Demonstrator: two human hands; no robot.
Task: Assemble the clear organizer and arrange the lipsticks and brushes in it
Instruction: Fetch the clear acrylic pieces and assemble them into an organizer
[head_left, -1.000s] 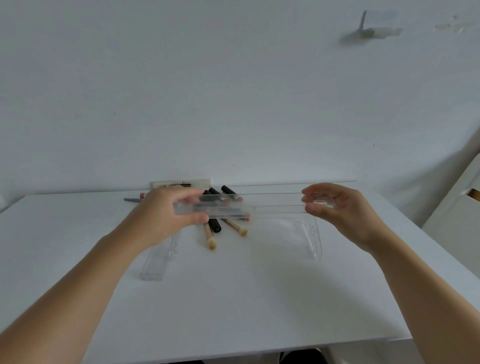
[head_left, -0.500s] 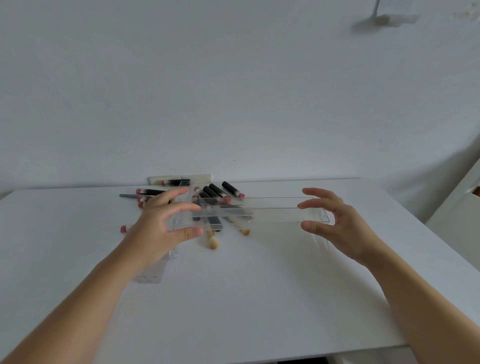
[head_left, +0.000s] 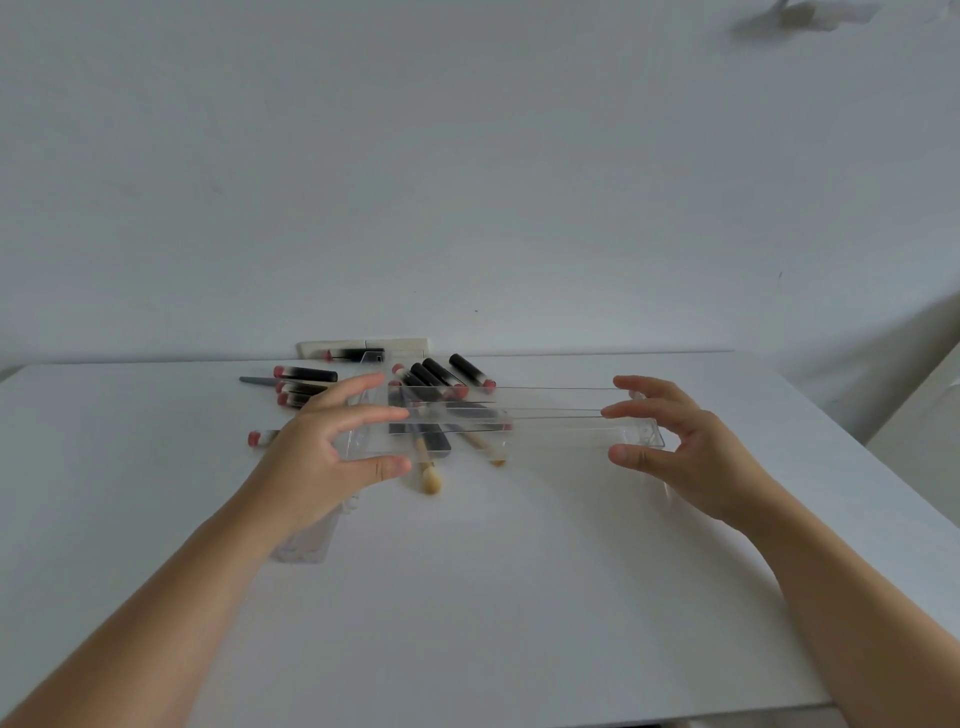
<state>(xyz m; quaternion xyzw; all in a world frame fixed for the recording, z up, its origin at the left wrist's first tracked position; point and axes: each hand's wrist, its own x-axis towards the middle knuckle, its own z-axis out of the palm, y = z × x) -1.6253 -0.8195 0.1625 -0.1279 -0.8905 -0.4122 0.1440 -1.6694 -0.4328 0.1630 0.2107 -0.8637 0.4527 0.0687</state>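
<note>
Left hand (head_left: 332, 457): I see fingers spread, at clear organizer tray (head_left: 519, 431) left end, mid-frame.
Right hand (head_left: 691, 447): spread, beside right end.

No text, label, brand, number or sign can be read anywhere in this view
</note>
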